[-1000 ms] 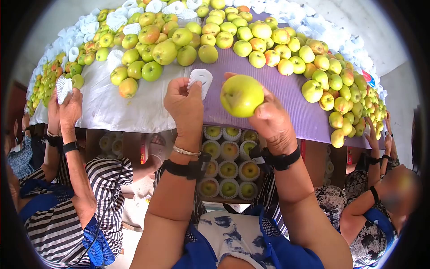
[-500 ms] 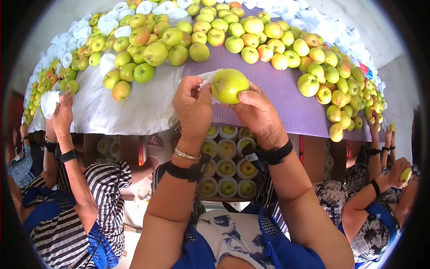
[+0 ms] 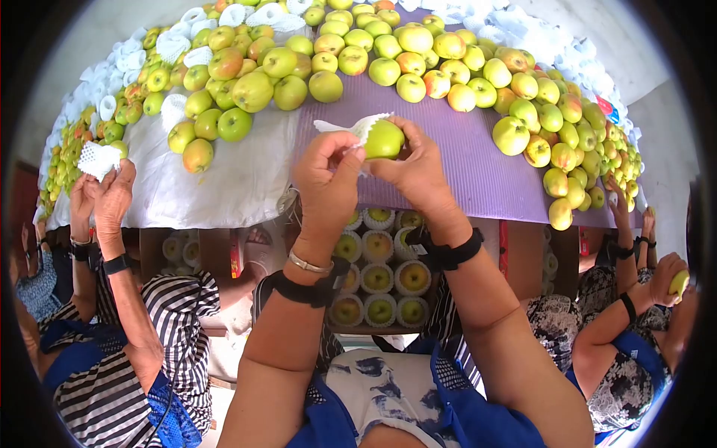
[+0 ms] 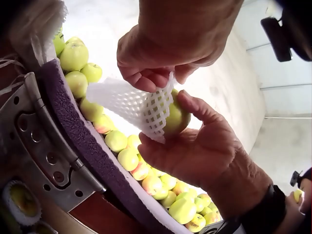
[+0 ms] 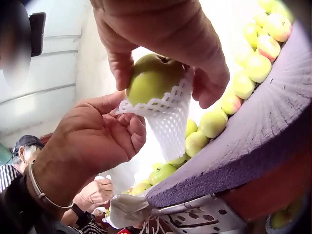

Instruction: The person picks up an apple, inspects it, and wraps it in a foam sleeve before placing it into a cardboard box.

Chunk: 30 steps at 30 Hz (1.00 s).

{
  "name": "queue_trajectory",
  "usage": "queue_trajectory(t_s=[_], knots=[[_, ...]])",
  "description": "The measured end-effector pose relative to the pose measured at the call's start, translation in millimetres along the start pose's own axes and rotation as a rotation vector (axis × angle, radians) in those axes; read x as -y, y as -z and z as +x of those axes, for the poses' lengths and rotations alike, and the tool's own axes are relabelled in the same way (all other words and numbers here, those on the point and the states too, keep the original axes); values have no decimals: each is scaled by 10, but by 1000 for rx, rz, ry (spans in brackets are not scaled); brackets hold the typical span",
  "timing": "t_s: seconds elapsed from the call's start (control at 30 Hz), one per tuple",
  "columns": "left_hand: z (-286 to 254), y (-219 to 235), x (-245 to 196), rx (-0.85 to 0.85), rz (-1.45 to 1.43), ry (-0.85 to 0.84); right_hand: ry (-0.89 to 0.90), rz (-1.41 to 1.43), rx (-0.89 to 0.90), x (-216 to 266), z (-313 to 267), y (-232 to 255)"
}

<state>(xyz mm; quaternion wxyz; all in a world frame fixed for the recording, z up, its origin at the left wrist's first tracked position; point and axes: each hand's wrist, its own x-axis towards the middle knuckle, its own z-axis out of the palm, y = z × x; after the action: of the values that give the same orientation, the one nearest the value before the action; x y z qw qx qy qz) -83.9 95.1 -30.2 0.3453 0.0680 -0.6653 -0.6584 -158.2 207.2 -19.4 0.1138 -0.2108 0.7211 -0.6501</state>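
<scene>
A green apple point(image 3: 385, 140) is partly inside a white foam net sleeve point(image 5: 168, 117), its stem end bare in the right wrist view. My left hand point(image 3: 326, 179) pinches the sleeve's rim between thumb and curled fingers. With thumb and fingers around the apple, my right hand point(image 3: 417, 168) holds it from the other side. In the left wrist view the mesh is stretched over about half of the apple point(image 4: 178, 114), and the sleeve's narrow tail hangs off to the left. Both hands are above the front of the purple padded table point(image 3: 448, 179).
Loose apples point(image 3: 276, 82) are heaped across the table, with white foam sleeves point(image 3: 523, 33) piled behind. A box of sleeved apples point(image 3: 377, 280) stands below the table edge. People sit at either side; one person's hand point(image 3: 112, 198) is near a foam sleeve point(image 3: 98, 159).
My right hand has brought the apple left to the foam sleeve in my left hand. The sleeve now covers part of the apple.
</scene>
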Motion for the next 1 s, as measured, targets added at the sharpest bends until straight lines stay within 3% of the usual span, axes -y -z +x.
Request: queue_trajectory(t_s=[0.1,0.2,0.3,0.4,0.5,0.6,0.7,0.9,1.0], knots=[[-20,-12,-36,53,99,-93,354,-408,-88,-102,9,-6],[-11,-34,-44,41,106,-122,340,-331,-132,-95,7,-27],[-19,-25,-75,103,105,-17,317,-287,-220,-117,12,-39],[-33,-39,12,71,-72,66,367,-410,-296,-38,-21,-43],[-16,-50,7,60,19,-16,439,-522,-304,-26,-40,-57],[-27,-56,116,12,-75,99,472,-595,-278,22,-66,-81],[-7,74,52,23,-262,251,471,-437,-128,104,-60,-52],[31,107,-26,-57,-406,284,204,267,1,74,-14,1],[30,111,-38,-47,-393,291,187,223,45,-50,69,32]])
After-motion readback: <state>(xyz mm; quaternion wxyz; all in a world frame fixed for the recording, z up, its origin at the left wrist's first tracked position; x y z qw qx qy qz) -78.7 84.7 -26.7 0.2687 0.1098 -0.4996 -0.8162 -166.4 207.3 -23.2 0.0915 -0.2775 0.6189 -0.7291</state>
